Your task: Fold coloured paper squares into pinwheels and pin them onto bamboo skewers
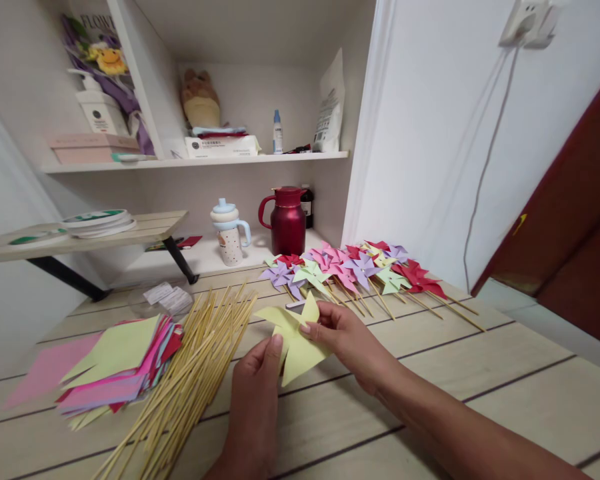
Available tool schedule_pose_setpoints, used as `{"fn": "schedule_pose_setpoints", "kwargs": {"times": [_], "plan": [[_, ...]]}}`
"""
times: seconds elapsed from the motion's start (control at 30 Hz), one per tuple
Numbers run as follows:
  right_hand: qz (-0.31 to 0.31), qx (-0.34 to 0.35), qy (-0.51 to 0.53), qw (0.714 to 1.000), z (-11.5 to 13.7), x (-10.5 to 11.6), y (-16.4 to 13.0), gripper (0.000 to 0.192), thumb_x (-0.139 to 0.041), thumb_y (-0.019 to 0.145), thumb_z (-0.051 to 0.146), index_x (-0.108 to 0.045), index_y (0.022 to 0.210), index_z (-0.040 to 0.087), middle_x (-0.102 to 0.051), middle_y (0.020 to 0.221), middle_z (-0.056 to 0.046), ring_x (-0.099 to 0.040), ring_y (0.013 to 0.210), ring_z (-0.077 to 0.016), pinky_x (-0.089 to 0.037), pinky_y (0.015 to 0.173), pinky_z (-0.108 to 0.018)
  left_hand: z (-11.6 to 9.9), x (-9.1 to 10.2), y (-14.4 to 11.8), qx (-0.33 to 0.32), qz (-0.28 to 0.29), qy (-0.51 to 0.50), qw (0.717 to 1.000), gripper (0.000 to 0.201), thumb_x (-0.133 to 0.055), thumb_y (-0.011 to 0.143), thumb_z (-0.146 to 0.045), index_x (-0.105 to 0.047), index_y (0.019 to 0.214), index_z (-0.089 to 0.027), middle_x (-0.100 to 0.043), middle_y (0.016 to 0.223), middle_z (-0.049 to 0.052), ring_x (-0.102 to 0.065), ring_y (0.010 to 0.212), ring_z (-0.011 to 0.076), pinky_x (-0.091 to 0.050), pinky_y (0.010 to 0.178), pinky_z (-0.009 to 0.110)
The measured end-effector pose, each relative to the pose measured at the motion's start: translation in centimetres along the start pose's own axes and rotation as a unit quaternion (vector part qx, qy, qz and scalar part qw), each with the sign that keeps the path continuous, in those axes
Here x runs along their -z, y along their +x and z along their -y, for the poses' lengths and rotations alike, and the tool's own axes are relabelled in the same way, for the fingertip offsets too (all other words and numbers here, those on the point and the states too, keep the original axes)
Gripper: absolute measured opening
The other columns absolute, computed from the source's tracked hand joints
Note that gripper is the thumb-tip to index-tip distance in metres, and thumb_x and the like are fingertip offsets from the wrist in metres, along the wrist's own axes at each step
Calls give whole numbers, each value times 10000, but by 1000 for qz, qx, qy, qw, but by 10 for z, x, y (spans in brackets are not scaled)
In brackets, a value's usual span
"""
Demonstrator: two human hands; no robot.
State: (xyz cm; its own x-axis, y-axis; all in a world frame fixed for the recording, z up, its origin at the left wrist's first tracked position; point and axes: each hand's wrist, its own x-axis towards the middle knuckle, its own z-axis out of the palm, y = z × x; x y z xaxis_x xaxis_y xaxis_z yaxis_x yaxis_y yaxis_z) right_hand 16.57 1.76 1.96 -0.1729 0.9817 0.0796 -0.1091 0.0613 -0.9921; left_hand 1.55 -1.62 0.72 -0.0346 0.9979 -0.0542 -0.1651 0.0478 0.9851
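Left hand (255, 380) pinching yellow paper (303, 357) at 9 o'clock, right hand (347, 337) at 2: folding, I judge.
Paper held above counter (510, 383); from it, sheet stack (120, 347) 9 o'clock, sticks (200, 380) 8 o'clock, pinwheels (363, 265) 1 o'clock. Next fold likely calls for a steady pinch at the centre.

The light yellow paper (304, 361) has cuts that make pointy flaps. It is held up, tilted, just to the right of the pile of sticks (198, 373). Some flaps look bent toward its middle, which is partly hidden.
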Motion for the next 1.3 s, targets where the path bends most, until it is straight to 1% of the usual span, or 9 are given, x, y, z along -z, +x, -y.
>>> {"fn": "schedule_pose_setpoints", "kwargs": {"times": [0.1,0.17,0.3,0.43,0.6,0.77,0.87,1.07,1.3], "plan": [[-8,0,-6,1000,-2,1,1,215,-739,729,367,-648,770,176,-622,708,0,-523,625,-145,-394,590,-274,0,-2,-1,9,-4,-12,1000,306,-634,810,-491,-740,815,-204,-649,680,0,-530,648,168,-419,605,246],[-9,-2,9,1000,-1,1,0,227,-740,727,377,-654,776,174,-627,705,1,-522,611,-139,-394,588,-273,-1,-3,-1,16,2,-19,1000,303,-640,811,-478,-752,861,-201,-674,722,11,-538,644,167,-422,603,249],[4,-20,47,999,4,0,-2,261,-777,668,370,-639,758,167,-630,696,-1,-532,607,-138,-398,588,-273,-1,-2,1,13,17,-33,999,326,-648,813,-465,-759,962,-198,-720,852,37,-603,752,193,-461,703,273],[13,-50,54,997,9,-2,-4,277,-800,624,361,-610,706,176,-604,654,15,-536,607,-140,-392,593,-273,2,0,2,1,18,-48,999,339,-672,798,-450,-759,997,-190,-737,910,50,-629,828,207,-473,781,291],[51,-65,29,996,9,-1,-4,260,-794,634,351,-611,667,169,-598,650,16,-483,588,-113,-358,584,-256,4,0,3,10,-5,-62,998,355,-742,730,-423,-755,975,-167,-740,811,42,-634,750,193,-483,731,281],[47,-70,7,996,6,-1,-3,211,-764,653,317,-625,693,163,-587,635,15,-488,593,-114,-374,580,-247,5,1,2,-6,-47,-34,998,345,-731,737,-438,-752,938,-158,-725,757,29,-606,682,170,-465,631,253],[49,-74,-1,996,7,-2,-3,210,-753,658,301,-596,691,165,-581,641,17,-488,598,-112,-377,580,-242,4,0,1,-14,-46,-43,998,327,-747,726,-416,-751,925,-157,-718,740,17,-591,650,155,-460,614,244],[72,-63,8,995,9,-4,-5,284,-780,679,359,-597,793,174,-592,732,11,-507,652,-118,-389,586,-234,3,-2,1,1,-51,-53,997,310,-762,707,-415,-756,889,-163,-711,707,6,-598,645,156,-472,614,242],[54,-68,-5,996,10,-6,-7,295,-677,789,452,-609,855,173,-580,793,-13,-521,707,-135,-418,613,-251,7,0,1,18,-60,-42,997,372,-765,692,-448,-750,930,-163,-708,720,9,-610,685,178,-482,646,264]]}}
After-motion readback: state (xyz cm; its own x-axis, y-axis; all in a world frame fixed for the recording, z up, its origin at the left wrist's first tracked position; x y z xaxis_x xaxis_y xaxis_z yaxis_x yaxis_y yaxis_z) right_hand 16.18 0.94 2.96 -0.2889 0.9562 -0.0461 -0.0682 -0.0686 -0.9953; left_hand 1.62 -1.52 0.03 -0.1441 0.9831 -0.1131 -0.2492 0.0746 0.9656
